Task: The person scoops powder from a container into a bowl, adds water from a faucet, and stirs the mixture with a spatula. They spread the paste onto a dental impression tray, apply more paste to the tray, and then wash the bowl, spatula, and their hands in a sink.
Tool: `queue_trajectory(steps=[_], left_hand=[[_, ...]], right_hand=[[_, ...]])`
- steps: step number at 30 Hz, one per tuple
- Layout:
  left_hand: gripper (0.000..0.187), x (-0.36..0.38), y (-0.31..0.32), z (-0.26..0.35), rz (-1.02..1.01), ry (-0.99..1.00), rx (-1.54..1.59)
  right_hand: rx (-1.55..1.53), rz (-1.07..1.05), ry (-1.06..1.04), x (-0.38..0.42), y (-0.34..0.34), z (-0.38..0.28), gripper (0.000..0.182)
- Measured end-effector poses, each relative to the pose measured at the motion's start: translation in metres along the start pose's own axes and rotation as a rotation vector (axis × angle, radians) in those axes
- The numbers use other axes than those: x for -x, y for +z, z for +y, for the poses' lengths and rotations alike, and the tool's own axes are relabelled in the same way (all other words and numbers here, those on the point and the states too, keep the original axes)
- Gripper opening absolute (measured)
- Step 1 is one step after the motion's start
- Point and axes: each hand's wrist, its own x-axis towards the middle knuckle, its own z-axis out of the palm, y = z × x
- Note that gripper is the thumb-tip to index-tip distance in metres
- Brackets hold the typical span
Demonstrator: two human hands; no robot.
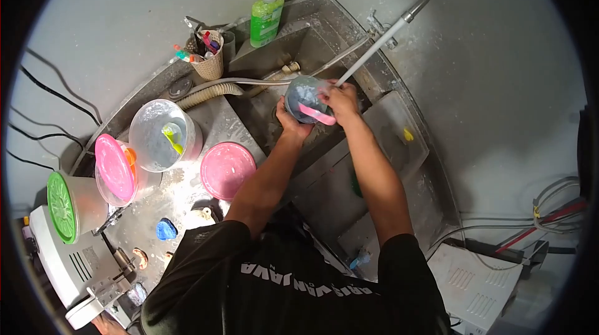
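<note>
Over the sink, my left hand cups a translucent mixing bowl from its left and underside. Whitish residue or liquid shows inside the bowl. A pink handle-like strip lies across the bowl's near right side; its other end is hidden. My right hand is closed at the bowl's right rim, fingertips bent over the edge. The lower end of the white faucet pipe meets this hand, which hides the outlet. What exactly the right fingers grip cannot be made out.
Left of the sink stand a clear tub with a yellow-green scoop, pink-lidded and green-lidded containers, and a blue lump. Behind are green soap and a tool basket. Another person's hand shows lower left.
</note>
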Motion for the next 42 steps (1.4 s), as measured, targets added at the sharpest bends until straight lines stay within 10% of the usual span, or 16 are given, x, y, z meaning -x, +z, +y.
queue_trajectory(steps=[2, 5, 12, 15, 38, 42], left_hand=[[0.077, 0.002, -0.008, -0.004, -0.019, -0.005, 0.024], [0.074, 0.01, -0.016, -0.007, 0.065, -0.022, 0.029], [0.066, 0.007, -0.023, -0.011, 0.103, 0.06, 0.036], [0.063, 0.002, -0.025, -0.015, 0.053, 0.036, 0.071], [0.065, 0.021, -0.041, -0.023, 0.014, 0.063, 0.168], [0.06, -0.013, -0.072, -0.016, 0.338, 0.595, -0.26]], right_hand=[[-0.152, -0.093, 0.076, 0.0, 0.001, 0.026, 0.016], [0.93, -0.035, -0.256, 0.024, 0.008, 0.022, 0.016], [1.696, -0.02, -0.631, 0.074, 0.009, -0.005, 0.027], [1.605, -0.223, -0.204, 0.063, 0.01, 0.001, 0.026], [1.58, -0.203, -0.246, 0.058, 0.022, 0.005, 0.024], [1.428, -0.374, -0.253, 0.064, 0.012, 0.018, 0.021]])
